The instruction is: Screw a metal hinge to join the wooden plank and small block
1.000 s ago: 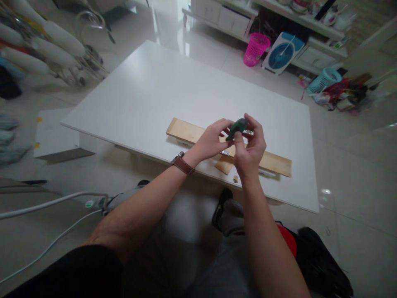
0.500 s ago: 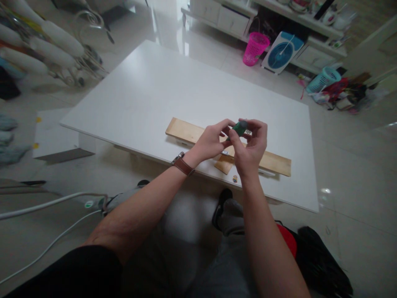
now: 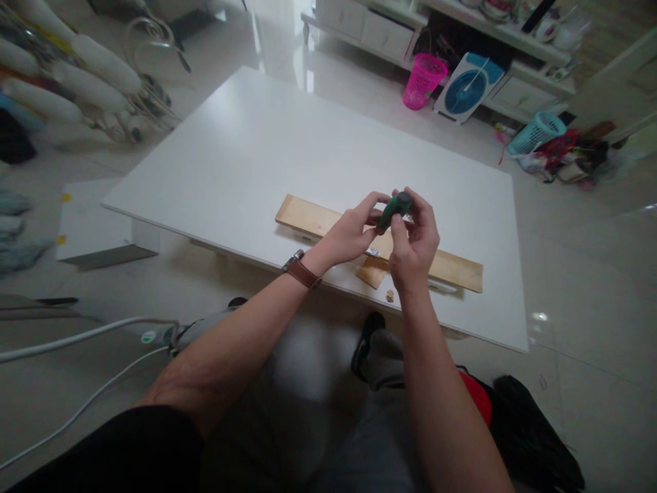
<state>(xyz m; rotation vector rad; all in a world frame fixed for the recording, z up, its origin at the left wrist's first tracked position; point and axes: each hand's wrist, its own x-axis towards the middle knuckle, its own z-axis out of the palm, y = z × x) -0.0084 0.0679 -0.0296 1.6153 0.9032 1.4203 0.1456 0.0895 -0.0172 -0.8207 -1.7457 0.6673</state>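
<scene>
My right hand (image 3: 415,239) has its fingers and thumb closed round the green handle of a screwdriver (image 3: 394,211), whose dark butt end points up. My left hand (image 3: 352,233), with a brown-strapped watch on its wrist, pinches around the tool's lower end; the shaft and tip are hidden by the fingers. Beneath both hands lies a long wooden plank (image 3: 311,216), slightly raised off the white table (image 3: 308,144). A shorter wooden piece (image 3: 371,272) sticks out from under it toward me. A small shiny metal part (image 3: 373,253) shows between the hands, its kind unclear.
A cartoon sticker (image 3: 390,296) is on the table near its front edge. Beyond the table stand a pink basket (image 3: 424,81), a blue-and-white fan (image 3: 466,89) and a teal basket (image 3: 538,131). Pale cables (image 3: 92,333) run at the lower left.
My right hand's fingers have shifted around the green handle, and the handle has turned and tilted a little. My left hand stays nearly in place; the plank has not moved.
</scene>
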